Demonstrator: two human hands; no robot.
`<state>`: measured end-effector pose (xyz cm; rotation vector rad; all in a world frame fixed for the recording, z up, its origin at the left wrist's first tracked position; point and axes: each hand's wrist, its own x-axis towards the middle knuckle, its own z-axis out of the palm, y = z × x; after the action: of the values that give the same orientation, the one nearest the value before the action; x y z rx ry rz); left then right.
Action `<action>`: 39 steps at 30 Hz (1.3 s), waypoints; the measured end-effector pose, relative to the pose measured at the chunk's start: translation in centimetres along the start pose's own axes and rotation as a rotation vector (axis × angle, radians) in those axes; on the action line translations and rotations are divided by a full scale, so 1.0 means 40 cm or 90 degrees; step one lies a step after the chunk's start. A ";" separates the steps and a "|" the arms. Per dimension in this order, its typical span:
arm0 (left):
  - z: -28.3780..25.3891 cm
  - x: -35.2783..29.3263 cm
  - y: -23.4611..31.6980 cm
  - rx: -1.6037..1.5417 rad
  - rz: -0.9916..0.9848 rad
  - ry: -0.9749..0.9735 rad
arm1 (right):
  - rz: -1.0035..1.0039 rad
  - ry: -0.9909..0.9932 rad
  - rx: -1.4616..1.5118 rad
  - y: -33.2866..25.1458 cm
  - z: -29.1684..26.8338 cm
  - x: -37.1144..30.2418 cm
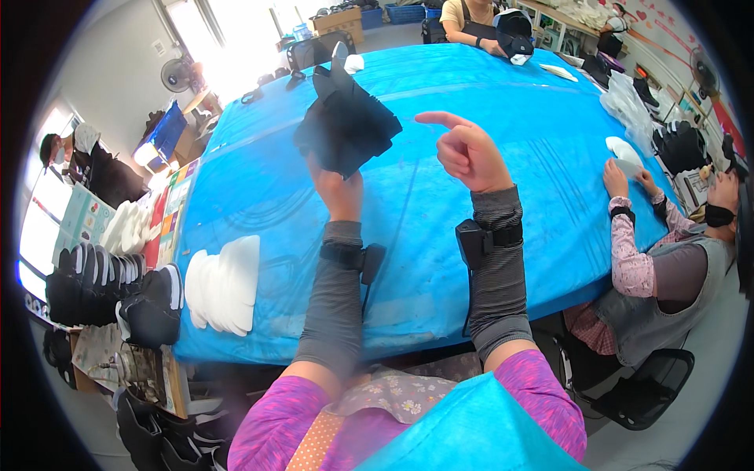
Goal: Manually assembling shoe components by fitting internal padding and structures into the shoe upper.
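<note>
My left hand (339,191), raised over the table, is closed around the lower end of a dark black shoe upper (345,118). The upper looks soft and unevenly folded, and a pale rounded tip shows at its top; motion blurs its lower part. To its right, my right hand (470,153) is held up with nothing in it. Its index finger stretches toward the upper, while the other fingers are loosely curled. A stack of white insoles (225,286) lies on the table to the left of my left forearm.
A blue sheet (416,259) covers the big table. Black shoes (149,310) are lined up at its left edge. At the right, a seated co-worker (660,259) handles a white insole (624,157). Another person (471,23) sits at the far side beside a black cap (514,33).
</note>
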<state>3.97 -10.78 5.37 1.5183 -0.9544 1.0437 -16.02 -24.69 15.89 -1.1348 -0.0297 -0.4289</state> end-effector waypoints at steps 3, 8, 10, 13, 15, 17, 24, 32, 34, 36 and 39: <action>0.013 -0.003 0.012 0.014 0.020 -0.012 | -0.010 -0.002 0.000 -0.003 -0.014 -0.009; 0.048 -0.044 -0.041 0.095 0.003 0.001 | -0.011 -0.028 -0.006 -0.010 -0.012 -0.018; 0.037 -0.039 -0.041 0.094 -0.047 -0.007 | -0.022 -0.045 -0.026 -0.005 -0.006 -0.010; 0.018 0.004 -0.003 -0.015 -0.057 -0.011 | -0.053 -0.066 -0.042 0.002 -0.009 -0.006; 0.017 0.017 0.010 -0.141 -0.162 -0.051 | -0.047 -0.062 -0.063 -0.019 0.013 -0.026; 0.021 0.020 0.024 -0.195 -0.210 -0.101 | -0.035 -0.060 -0.059 -0.036 0.006 -0.048; -0.038 0.040 -0.019 -0.749 -0.577 -0.197 | -0.087 -0.107 -0.166 -0.066 0.053 -0.077; -0.004 0.000 -0.035 -0.877 -0.626 -0.220 | -0.069 -0.085 -0.193 -0.061 0.083 -0.093; -0.008 0.027 0.009 -1.100 -0.750 -0.196 | -0.069 -0.066 -0.211 -0.068 0.090 -0.107; -0.020 0.037 0.016 -1.097 -0.744 -0.201 | -0.056 -0.056 -0.195 -0.065 0.093 -0.106; -0.029 0.042 0.020 -1.105 -0.745 -0.201 | -0.067 -0.072 -0.204 -0.063 0.097 -0.100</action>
<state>3.57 -9.88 7.32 0.4054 -0.5595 -0.8348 -19.82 -20.87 18.79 -1.4772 -0.1226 -0.4733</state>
